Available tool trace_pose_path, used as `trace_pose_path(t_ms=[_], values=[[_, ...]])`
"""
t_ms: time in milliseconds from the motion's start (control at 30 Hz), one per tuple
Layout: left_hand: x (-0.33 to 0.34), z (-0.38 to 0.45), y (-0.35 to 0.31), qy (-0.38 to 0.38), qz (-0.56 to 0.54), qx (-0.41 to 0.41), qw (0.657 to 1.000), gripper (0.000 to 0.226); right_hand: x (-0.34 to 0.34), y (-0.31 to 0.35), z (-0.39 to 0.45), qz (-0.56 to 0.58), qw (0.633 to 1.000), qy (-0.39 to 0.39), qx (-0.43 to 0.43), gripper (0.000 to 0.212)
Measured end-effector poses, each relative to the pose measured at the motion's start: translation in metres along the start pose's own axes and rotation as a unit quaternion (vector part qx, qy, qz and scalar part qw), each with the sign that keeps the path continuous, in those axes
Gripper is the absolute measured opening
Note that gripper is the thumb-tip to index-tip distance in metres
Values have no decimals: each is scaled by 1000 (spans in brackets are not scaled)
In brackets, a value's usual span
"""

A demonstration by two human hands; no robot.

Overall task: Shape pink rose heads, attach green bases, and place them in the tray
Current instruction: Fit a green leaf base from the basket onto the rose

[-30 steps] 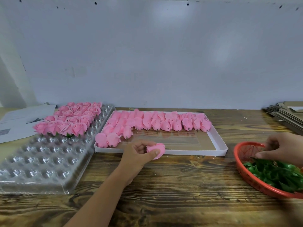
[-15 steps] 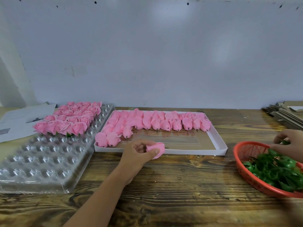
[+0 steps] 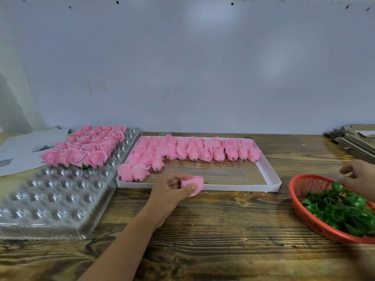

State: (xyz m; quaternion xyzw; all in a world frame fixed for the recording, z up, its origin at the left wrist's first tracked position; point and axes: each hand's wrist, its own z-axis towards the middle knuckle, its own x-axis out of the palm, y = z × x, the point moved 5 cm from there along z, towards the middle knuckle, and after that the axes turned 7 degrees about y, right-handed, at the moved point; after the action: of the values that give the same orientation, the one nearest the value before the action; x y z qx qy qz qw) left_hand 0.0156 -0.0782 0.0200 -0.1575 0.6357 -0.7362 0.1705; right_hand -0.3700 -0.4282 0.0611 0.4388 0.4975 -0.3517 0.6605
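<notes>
Right hand (image 3: 358,176) has lifted out of the red basket (image 3: 300,201) at 3 o'clock, fingers pinched, contents unclear; left hand (image 3: 172,191) still pinches 1 rose head (image 3: 193,184), base attach likely next.

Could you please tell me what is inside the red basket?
The red basket holds a pile of green bases. The right hand hovers over its far side. The basket's floor beneath the pile is covered.

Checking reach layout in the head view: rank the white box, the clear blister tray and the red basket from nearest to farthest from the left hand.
1. White box, its front wall directly behind the left hand.
2. Clear blister tray, to the hand's left.
3. Red basket, far right, under the right hand.
</notes>
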Motion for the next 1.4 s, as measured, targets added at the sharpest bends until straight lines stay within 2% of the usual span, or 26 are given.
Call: trace_pose_path(t_ms=[167, 267, 367, 433, 567, 633, 700, 833, 967, 1067, 1133, 1267, 1333, 1400], values=[[-1, 0, 0, -4, 4, -2, 1000, 23, -7, 38, -27, 38, 997, 44, -46, 17], [0, 0, 0, -5, 4, 0, 1000, 24, 1, 46, -25, 83, 995, 52, -34, 24], [-1, 0, 0, -6, 5, 0, 1000, 24, -2, 51, -28, 96, 995, 26, 2, 36], [-1, 0, 0, -8, 6, -1, 1000, 24, -14, 62, -38, 125, 992, -9, 15, 36], [0, 0, -1, -11, 4, 2, 1000, 23, -42, 113, -70, 149, 985, -44, -75, 18], [0, 0, -1, -12, 3, 1, 1000, 23, -53, 145, -91, 198, 970, -56, -129, 11], [-1, 0, 0, -16, -1, -3, 1000, 23, -54, 173, -105, 296, 942, -48, -154, 17], [-3, 1, 1, -23, -19, -8, 1000, 22, -18, 224, -110, 514, 845, 41, -137, 22], [-4, 1, 0, -23, -43, -15, 999, 23, 38, 267, -109, 631, 757, 143, -87, 10], [-4, 1, -2, -22, -55, -5, 998, 30, 73, 284, -112, 713, 664, 223, -37, 10], [-4, 1, -3, -21, -59, -1, 998, 29, 88, 289, -115, 740, 618, 266, -17, 10], [-2, 1, -3, -17, -64, 2, 998, 28, 100, 290, -121, 747, 593, 300, -24, 29], [-2, 1, -3, -17, -63, 1, 998, 28, 101, 289, -124, 735, 600, 312, -35, 40], [-3, 1, -2, -18, -63, -4, 998, 28, 101, 290, -127, 722, 613, 318, -49, 38]])
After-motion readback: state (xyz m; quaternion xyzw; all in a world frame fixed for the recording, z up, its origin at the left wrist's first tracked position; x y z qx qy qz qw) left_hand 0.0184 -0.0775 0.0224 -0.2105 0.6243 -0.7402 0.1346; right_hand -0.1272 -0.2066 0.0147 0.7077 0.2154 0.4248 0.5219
